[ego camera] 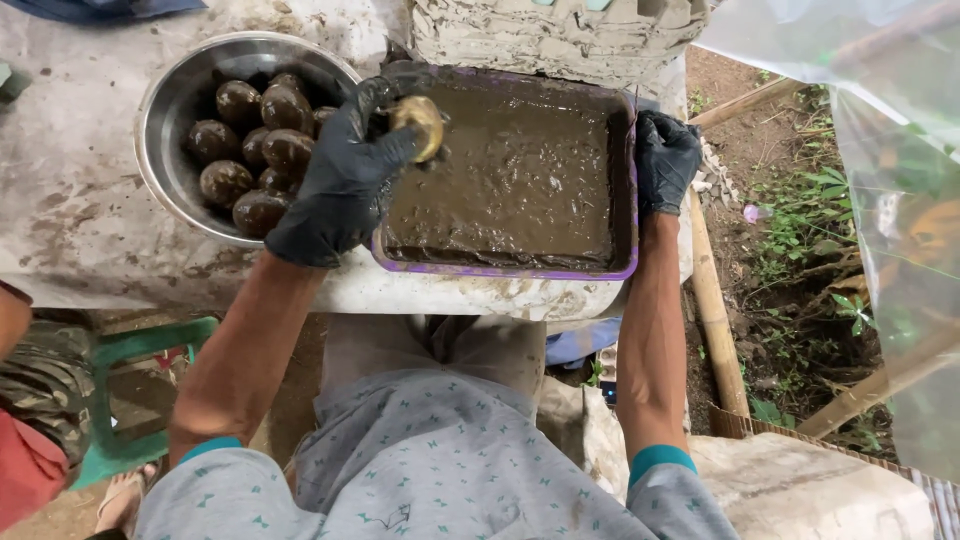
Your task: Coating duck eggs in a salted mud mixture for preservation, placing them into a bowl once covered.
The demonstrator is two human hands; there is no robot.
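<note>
Head view: left hand (345,175) grips a mud-coated egg (418,125) over the purple tray (500,270)'s left edge; right hand (665,160) clasps the tray's right rim.

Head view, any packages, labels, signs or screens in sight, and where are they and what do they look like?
No labels, signs or screens show.
Plastic sheet: clear, hanging at the right edge.
Tray: purple-rimmed, rectangular, full of brown mud, on the table; right hand grips its right edge.
Bowl: round, steel, left of the tray, holding mud-coated eggs.
Left hand: black-gloved, holding a muddy egg.
</note>
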